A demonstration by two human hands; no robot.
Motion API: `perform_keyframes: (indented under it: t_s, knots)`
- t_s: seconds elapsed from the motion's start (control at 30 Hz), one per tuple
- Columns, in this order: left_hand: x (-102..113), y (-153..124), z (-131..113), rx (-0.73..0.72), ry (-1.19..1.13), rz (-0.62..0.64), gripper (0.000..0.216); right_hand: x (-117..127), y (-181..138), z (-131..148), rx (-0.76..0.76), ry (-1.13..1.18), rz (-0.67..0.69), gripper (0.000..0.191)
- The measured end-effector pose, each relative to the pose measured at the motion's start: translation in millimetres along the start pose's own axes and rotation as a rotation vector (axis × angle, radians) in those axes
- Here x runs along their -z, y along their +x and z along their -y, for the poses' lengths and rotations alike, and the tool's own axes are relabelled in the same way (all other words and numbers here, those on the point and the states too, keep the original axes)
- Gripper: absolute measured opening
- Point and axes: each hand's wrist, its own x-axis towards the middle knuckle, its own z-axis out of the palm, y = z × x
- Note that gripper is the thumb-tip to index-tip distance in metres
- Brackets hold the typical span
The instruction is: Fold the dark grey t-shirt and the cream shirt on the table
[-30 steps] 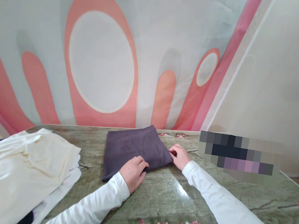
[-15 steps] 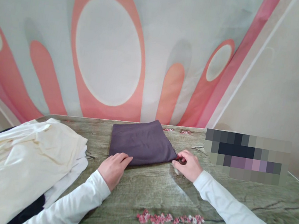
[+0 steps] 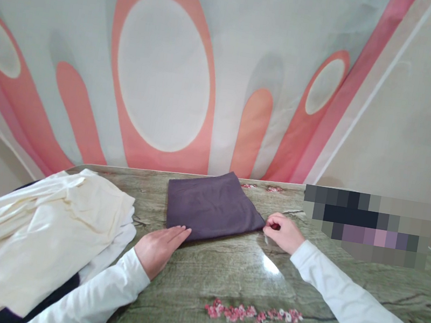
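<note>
A dark purple folded cloth (image 3: 212,205), probably a garment, lies flat near the far edge of the table. My left hand (image 3: 158,248) rests on its near left corner, fingers stretched out and lying flat along the fabric. At the cloth's right corner, my right hand (image 3: 284,232) pinches the pointed tip between thumb and fingers. The cloth's right side slants down toward that hand. What sort of garment it is cannot be made out.
To the left lies a pile of cream and white clothes (image 3: 52,234), with dark fabric (image 3: 55,294) under it. The wood-look table (image 3: 184,309) has a printed pink blossom pattern. A pixelated patch covers things at the right. A patterned wall covering (image 3: 232,77) stands behind.
The left hand's fingers have flattened onto the cloth's near left corner. My right hand still pinches the right corner. The whole view has shifted slightly.
</note>
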Motion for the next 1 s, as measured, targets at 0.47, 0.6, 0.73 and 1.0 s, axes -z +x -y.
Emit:
perform_keyframes:
  t_s: [0.47,0.6,0.73,1.0]
  knots:
    - [13.9,5.9,-28.0,-0.149,-0.099,0.043,0.043,1.4,-23.3,39.3,0.437,-0.176,-0.037,0.041]
    - [12.9,6.9,-27.1,-0.196,-0.09,0.033,0.042,-6.6,-39.1,53.1,0.593,-0.339,0.238,0.055]
    - [13.9,8.9,-29.4,-0.234,-0.118,0.01,0.04,-0.3,-32.8,28.6,0.495,-0.471,0.183,0.059]
    - [20.2,17.3,-55.6,-0.28,-0.1,-0.027,0.03,-2.8,-22.4,18.2,0.339,-0.546,0.029,0.061]
